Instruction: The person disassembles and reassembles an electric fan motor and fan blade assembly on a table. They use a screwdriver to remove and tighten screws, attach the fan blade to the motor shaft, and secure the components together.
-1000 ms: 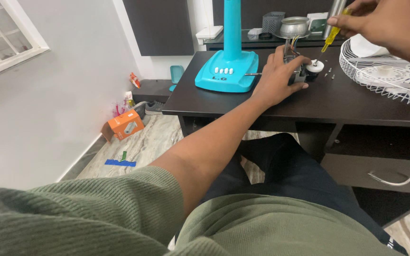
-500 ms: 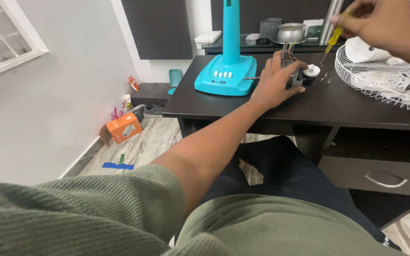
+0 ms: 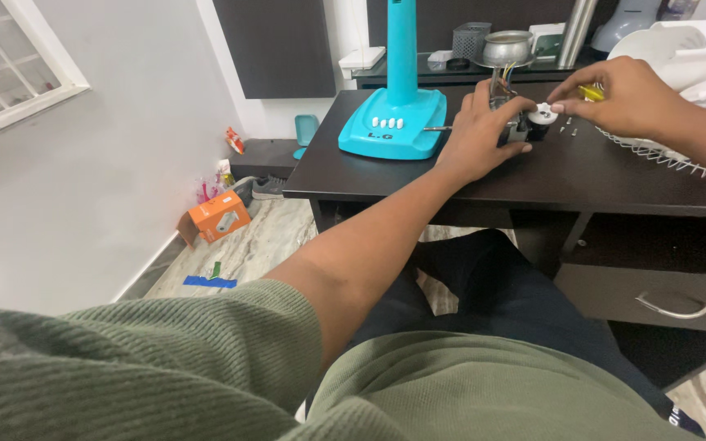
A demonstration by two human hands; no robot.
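left hand: your left hand [image 3: 477, 131] is wrapping around a small motor [image 3: 515, 124], grip clamped on it and pinning it to the dark surface [image 3: 533, 175], just right of the turquoise fan base [image 3: 391, 122].

right hand: your right hand [image 3: 621, 96] is closing its grip on a yellow-handled screwdriver [image 3: 590, 92] tucked under the palm, while the fingertips are resting on the white round cap [image 3: 542, 115] at the motor's right end. You can't really see the tip of the tool.

where the motor is: sitting on the surface near its back edge, between your two hands, coloured wires [image 3: 506, 73] sticking up out of it.

what's looking done: the fan is already in pieces, I'd say. The wire grille [image 3: 663, 147] and the white plastic housing [image 3: 680, 49] are lying off to the right, apart from the base and its upright pole [image 3: 402, 45]. A few small screws [image 3: 567, 125] are lying loose just right of the cap, so some fasteners are out.

what's looking left: the cap is still sitting on the motor and you're working at it, so the motor itself isn't opened up. Hard to tell whether you're loosening or tightening.

other stuff: a metal pot [image 3: 507, 47] is standing on the shelf behind, an orange box [image 3: 219, 216] is lying on the floor by the wall.
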